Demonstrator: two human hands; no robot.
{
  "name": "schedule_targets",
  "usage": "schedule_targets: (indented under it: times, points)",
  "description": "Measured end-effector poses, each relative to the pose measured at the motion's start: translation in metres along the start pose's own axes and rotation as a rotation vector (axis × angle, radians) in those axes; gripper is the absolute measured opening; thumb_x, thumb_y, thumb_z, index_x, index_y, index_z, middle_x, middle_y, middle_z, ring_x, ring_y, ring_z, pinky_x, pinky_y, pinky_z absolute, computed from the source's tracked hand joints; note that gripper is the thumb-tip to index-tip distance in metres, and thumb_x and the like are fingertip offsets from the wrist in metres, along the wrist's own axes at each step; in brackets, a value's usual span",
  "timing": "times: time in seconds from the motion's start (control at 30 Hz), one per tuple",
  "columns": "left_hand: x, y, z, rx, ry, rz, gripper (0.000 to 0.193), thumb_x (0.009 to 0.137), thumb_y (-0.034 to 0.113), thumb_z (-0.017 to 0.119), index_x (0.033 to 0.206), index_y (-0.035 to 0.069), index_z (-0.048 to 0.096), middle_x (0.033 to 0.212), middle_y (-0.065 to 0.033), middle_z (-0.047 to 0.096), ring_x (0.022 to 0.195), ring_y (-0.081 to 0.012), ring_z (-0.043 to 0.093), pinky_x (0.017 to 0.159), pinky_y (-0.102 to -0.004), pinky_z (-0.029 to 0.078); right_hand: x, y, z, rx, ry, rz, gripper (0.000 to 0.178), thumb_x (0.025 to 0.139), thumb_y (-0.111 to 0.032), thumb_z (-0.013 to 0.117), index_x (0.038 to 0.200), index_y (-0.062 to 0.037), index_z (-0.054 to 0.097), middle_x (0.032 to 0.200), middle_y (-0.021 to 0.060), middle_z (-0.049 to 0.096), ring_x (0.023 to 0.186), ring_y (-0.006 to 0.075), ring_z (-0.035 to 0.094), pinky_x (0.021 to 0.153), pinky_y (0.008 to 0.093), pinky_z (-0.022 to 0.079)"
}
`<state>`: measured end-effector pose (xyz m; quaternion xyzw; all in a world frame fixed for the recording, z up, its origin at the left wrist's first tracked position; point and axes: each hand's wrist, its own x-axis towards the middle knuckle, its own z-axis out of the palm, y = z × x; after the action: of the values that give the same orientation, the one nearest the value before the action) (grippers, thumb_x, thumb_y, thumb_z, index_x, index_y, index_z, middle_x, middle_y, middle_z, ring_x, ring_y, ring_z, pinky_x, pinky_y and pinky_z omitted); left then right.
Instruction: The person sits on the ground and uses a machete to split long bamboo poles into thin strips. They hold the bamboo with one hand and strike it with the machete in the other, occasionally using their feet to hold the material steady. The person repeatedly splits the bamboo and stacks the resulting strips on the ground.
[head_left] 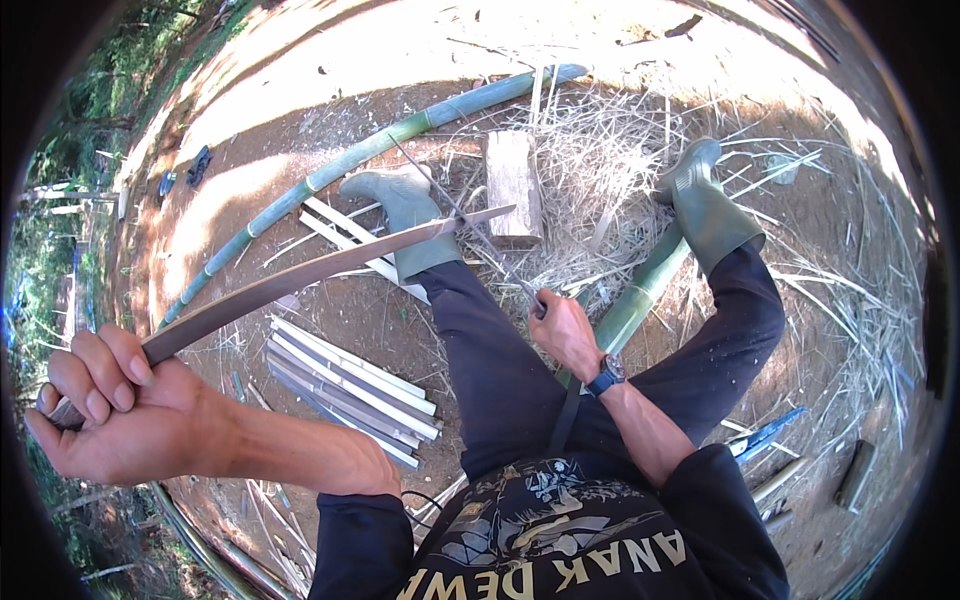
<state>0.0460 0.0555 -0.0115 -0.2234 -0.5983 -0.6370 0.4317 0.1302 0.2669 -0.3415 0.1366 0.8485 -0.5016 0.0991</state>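
Note:
My left hand [140, 410], raised at the left, is closed around one end of a long, flat brown bamboo strip [290, 283]. The strip slants up to the right, and its far tip lies in front of a wooden block [513, 185]. My right hand [568, 335], with a watch on the wrist, grips the dark handle of a long knife [490, 247]. Seen nearly edge-on, its thin blade points up and left and crosses the strip near the tip. Whether blade and strip touch I cannot tell.
Split bamboo slats [350, 390] lie in a pile at the left. A long green bamboo pole [370, 150] curves across the ground beyond my boots; another bamboo piece [645, 285] lies between my legs. Shavings [620, 150] cover the dirt. A blue-bladed tool [765, 435] rests at the right.

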Motion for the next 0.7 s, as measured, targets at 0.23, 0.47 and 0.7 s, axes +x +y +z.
schedule_targets:
  times: [0.23,0.47,0.7]
  points:
    - [0.000,-0.004,-0.003,-0.029,-0.035,-0.019,0.035,0.098,0.025,0.029,0.065,0.016,0.027,0.054,0.0023,0.029,0.044,-0.0078,0.026,0.041,-0.0228,0.024,-0.016,-0.025,-0.006,0.024,0.054,-0.170,0.013,0.078,-0.008,0.058,0.085,0.0022,0.061,0.064,0.0251,0.061,0.061,0.0418,0.063,0.062,0.0470,0.051]
    - [0.001,-0.012,0.010,0.067,0.065,0.008,0.035,0.098,0.025,0.033,0.064,0.016,0.028,0.054,0.0027,0.027,0.044,-0.0076,0.025,0.040,-0.0226,0.024,0.010,0.006,-0.006,-0.075,0.015,-0.067,0.017,0.077,-0.009,0.057,0.087,0.0033,0.060,0.065,0.0250,0.061,0.064,0.0420,0.062,0.065,0.0493,0.049]
    - [0.024,-0.026,0.008,0.043,-0.024,0.032,0.029,0.096,0.023,0.033,0.070,0.012,0.035,0.058,0.0016,0.027,0.046,-0.0082,0.025,0.044,-0.0230,0.025,0.048,0.075,0.015,-0.151,0.047,0.101,0.022,0.081,-0.011,0.055,0.093,0.0037,0.063,0.074,0.0263,0.064,0.069,0.0421,0.064,0.068,0.0490,0.050]
